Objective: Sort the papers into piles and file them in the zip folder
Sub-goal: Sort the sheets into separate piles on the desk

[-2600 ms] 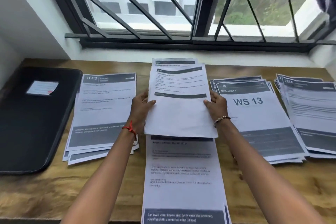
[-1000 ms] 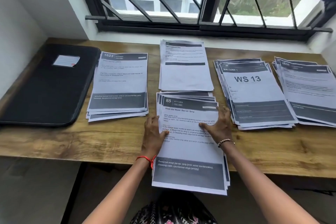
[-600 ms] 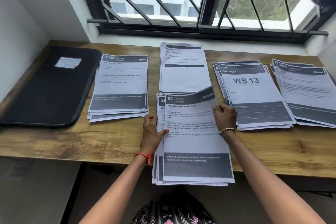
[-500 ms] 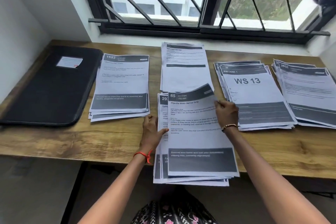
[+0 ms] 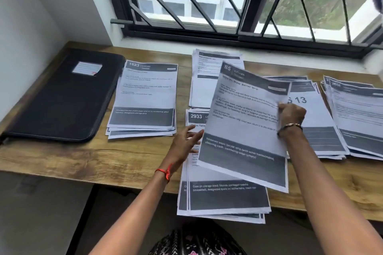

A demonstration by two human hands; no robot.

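Observation:
My right hand (image 5: 291,116) pinches the right edge of the sheet numbered 85 (image 5: 244,124) and holds it tilted above the desk. My left hand (image 5: 186,143) is open, fingers spread, at the left edge of the near stack (image 5: 223,196), whose top sheet reads 2933. That stack overhangs the desk's front edge. Sorted piles lie around it: the 1623 pile (image 5: 145,97) to the left, a centre pile (image 5: 204,87) behind, the WS 13 pile (image 5: 315,122) partly hidden by the lifted sheet, and a far right pile (image 5: 358,118). The black zip folder (image 5: 62,99) lies shut at far left.
The wooden desk (image 5: 83,161) runs under a barred window (image 5: 228,2). A white wall (image 5: 24,26) closes the left side. A small label (image 5: 87,67) sits on the folder's cover. The desk's front edge is near my body.
My right hand has lifted sheet 85 off the near stack and swung it up and right, uncovering sheet 2933. My left hand has come off the stack and opened.

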